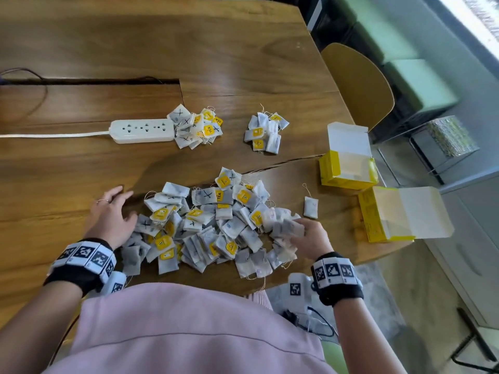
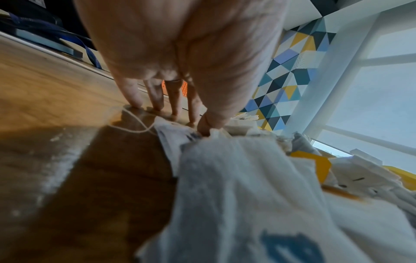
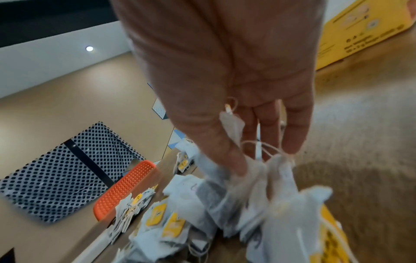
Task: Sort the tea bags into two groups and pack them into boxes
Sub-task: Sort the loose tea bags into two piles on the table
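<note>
- Head view: a big heap of white paper tea bags with yellow tags lies near the front edge of the brown wooden table, between both hands.
- The left hand lies at the heap's left edge, fingers straight and slightly spread on bare wood, which stretches open further left.
- The right hand curls its fingers around several tea bags at the heap's right edge.
- Two smaller groups lie farther back: one bearing black X marks, touching a white power strip, and one with no visible marks, with bare wood between them.
- One lone tea bag lies between the heap and two open yellow cardboard boxes at the table's right edge.
- A tag reads "TEA"; the boxes' print is unreadable.
- Left wrist view: the fingertips press on the wood, the thumb touching a bag; a blurred blue mark shows on a close bag.
- Right wrist view: the thumb and fingers pinch a bunch of bags with strings above the heap; a yellow box stands beyond, its small print blurred.
</note>
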Motion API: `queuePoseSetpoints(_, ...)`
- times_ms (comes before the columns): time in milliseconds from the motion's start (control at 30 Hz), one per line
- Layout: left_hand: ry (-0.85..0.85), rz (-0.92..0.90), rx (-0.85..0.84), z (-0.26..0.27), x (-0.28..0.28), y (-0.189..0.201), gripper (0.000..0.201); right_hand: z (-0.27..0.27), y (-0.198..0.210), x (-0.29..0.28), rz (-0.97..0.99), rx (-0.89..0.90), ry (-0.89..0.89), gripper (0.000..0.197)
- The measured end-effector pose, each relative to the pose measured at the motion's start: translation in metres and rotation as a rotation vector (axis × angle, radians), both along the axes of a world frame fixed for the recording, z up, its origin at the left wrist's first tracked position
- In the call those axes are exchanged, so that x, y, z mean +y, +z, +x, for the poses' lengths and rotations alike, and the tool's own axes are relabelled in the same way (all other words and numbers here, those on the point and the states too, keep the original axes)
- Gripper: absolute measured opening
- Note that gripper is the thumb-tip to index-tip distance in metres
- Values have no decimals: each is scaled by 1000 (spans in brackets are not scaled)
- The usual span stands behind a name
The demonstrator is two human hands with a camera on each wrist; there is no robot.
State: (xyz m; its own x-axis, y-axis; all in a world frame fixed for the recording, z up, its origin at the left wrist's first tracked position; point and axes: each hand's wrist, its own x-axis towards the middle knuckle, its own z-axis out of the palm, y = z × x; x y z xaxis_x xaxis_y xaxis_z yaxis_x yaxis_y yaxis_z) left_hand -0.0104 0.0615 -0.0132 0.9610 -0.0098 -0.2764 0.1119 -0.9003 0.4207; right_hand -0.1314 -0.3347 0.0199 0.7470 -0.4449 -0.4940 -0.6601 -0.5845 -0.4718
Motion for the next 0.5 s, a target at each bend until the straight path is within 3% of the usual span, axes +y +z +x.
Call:
queuePoseSetpoints(67,5,-7,-3,0,0,0,49,2,-6,1,6,69,53,66)
queuePoseSetpoints(133,9,-17,-7,0,0,-1,48,6,-11,12,-76,84,108,79)
queuePoseSetpoints(200,8,-23,-13,-1,1,-2,48,9,-16,24,-161,54,148,73)
queuePoseSetpoints(333,14,-31,-19,-1,2,-4,47,18,-20,27,-172,9,106,40)
queuePoseSetpoints(433,22,-42,-7,0,2,-4,47,19,-18,14,-48,-20,-8,30)
queuePoseSetpoints(500,24,-45,-5,0,2,-4,47,18,-16,3,139,-32,-100,29)
